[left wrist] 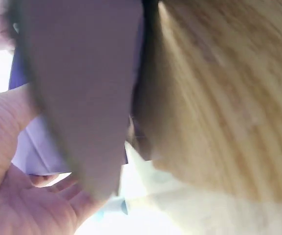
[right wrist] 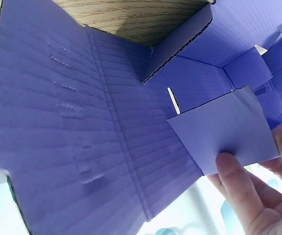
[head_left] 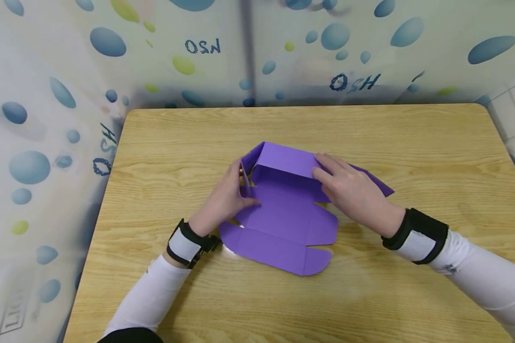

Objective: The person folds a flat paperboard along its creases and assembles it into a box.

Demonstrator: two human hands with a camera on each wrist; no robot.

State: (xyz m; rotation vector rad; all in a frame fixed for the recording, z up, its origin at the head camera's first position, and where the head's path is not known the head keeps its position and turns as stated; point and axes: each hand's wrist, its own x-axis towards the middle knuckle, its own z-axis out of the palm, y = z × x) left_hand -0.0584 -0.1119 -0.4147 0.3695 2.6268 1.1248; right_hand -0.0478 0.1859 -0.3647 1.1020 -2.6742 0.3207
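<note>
A purple cardboard box (head_left: 279, 214), partly folded, lies on the table with its back part raised and its front flaps spread flat. At its left end my left hand (head_left: 224, 193) grips the upright side, thumb on the inside and fingers behind the board. A large flap (left wrist: 82, 93) crosses the left wrist view and hides part of those fingers. My right hand (head_left: 356, 190) holds the raised back part near its right end. In the right wrist view, its thumb and fingers pinch a small square flap (right wrist: 224, 129); a wide ribbed panel (right wrist: 57, 112) spreads beside it.
The box lies on a wood-grain table (head_left: 433, 152). Behind and to the left hangs a pale curtain (head_left: 223, 71) with blue and green spots, close to the table's edges. Both wrists wear black straps (head_left: 414, 236) with white patches.
</note>
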